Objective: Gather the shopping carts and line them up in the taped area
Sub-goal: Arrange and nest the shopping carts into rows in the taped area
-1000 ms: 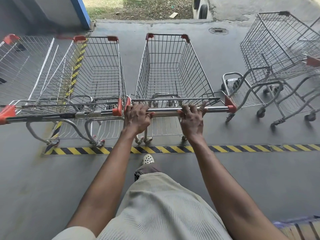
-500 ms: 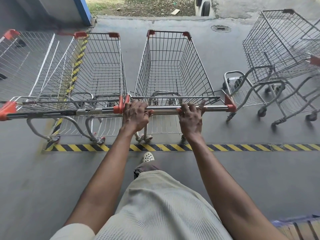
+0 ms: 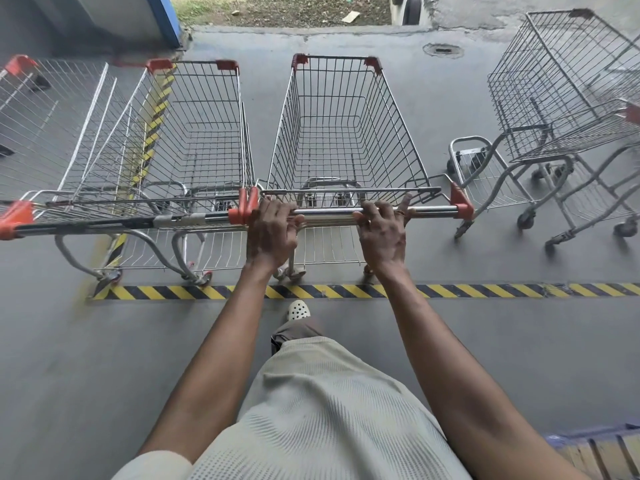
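Far-left cart (image 3: 52,133) cut by edge; right cart (image 3: 571,98) too.

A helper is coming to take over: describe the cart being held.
Find the striped tape line on the floor. The held cart stands just beyond it, middle of the row. Only its handle has the left hand and right hand on it.

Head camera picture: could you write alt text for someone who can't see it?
Seen from above, a person's left hand and right hand grip the handle of an empty wire shopping cart, its rear wheels just past a yellow-and-black floor tape line. Another cart stands beside it on the left; more carts stand apart on the right.
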Demonstrator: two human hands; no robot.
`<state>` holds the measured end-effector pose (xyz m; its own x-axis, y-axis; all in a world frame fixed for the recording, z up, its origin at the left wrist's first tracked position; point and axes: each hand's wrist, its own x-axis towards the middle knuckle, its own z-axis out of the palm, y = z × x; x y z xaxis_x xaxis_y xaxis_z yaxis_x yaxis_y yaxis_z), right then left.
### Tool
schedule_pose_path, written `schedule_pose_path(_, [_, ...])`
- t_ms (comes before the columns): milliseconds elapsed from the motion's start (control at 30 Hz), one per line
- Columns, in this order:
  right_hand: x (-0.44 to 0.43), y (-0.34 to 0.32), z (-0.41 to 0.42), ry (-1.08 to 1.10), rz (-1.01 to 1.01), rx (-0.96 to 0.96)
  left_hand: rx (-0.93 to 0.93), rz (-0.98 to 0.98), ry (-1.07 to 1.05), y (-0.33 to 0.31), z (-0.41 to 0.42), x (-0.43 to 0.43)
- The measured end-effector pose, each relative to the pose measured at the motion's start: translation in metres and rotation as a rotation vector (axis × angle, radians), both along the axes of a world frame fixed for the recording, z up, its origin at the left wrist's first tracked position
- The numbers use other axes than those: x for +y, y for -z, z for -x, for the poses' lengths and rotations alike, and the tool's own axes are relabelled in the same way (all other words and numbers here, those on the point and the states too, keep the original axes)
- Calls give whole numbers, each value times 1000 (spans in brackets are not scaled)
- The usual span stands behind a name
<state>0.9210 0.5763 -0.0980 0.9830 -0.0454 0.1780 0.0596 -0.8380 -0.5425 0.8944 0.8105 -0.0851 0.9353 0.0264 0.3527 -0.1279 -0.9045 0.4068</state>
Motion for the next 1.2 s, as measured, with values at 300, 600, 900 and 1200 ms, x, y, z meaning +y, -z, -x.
schedule_pose_path(300, [-4,-1,-1,-11,-68,30,45,1833,-969,-11,36,-20])
schedule_pose_path(600, [-10,-13,-2,68,-29,56,-90,2624,-732,-36,-32,14])
schedule_pose_path(900, [-44,-26,-47,649,-439,279,-244,2624,-949,-18,-49,23])
schedule_pose_path(1200, [-55,-6,-74,586,-482,319,-181,2530,-917,-29,-54,14])
